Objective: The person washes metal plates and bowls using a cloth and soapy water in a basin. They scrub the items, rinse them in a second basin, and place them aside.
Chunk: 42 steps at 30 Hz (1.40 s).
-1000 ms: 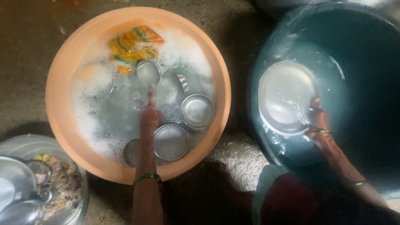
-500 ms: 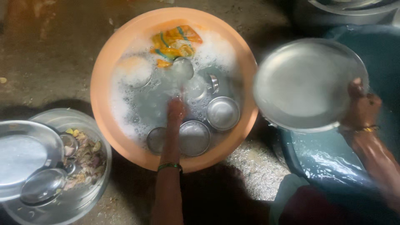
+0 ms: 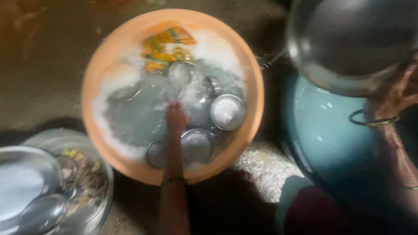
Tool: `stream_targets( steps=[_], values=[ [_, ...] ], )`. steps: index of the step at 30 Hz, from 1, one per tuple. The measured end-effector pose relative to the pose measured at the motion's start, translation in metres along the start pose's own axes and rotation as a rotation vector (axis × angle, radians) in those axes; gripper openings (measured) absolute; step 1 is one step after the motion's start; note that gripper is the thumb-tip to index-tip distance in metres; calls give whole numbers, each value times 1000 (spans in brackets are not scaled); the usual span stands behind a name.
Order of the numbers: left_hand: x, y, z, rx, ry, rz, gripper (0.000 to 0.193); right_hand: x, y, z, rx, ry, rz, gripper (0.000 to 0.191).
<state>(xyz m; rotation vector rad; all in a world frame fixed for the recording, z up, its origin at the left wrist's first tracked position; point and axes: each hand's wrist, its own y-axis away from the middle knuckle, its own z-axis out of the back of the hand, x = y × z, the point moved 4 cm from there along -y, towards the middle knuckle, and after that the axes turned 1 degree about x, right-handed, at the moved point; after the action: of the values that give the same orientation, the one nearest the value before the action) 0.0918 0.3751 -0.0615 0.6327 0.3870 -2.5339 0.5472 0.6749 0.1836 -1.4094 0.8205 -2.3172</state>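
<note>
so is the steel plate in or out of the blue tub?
Out. The right hand holds the steel plate lifted clear above the blue tub; water trails off its left edge.

Dim, bare earthen floor (image 3: 48,65), wet foamy patch (image 3: 261,163), low light
</note>
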Motion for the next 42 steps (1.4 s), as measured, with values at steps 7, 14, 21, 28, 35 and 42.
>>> stream_targets(
  steps=[7, 14, 21, 28, 35, 42],
  values=[
    [8, 18, -5, -20, 200, -129, 76, -105, 20, 110, -241, 224, -137, 57],
    [17, 8, -7, 179, -78, 126, 89, -173, 77, 60, 61, 113, -638, 61],
    [15, 2, 0, 9, 232, -72, 109, -176, 141, 30, 284, -77, -1155, 76],
    [21, 13, -12, 39, 164, 86, 101, -139, 111, 31, 290, -72, -1056, 92],
    [20, 12, -17, 140, 225, 206, 88, -134, 40, 74, 424, 377, -419, 74],
    [14, 11, -11, 53, 185, 69, 81, -73, 35, 5, 650, 770, 392, 55]
  ],
)
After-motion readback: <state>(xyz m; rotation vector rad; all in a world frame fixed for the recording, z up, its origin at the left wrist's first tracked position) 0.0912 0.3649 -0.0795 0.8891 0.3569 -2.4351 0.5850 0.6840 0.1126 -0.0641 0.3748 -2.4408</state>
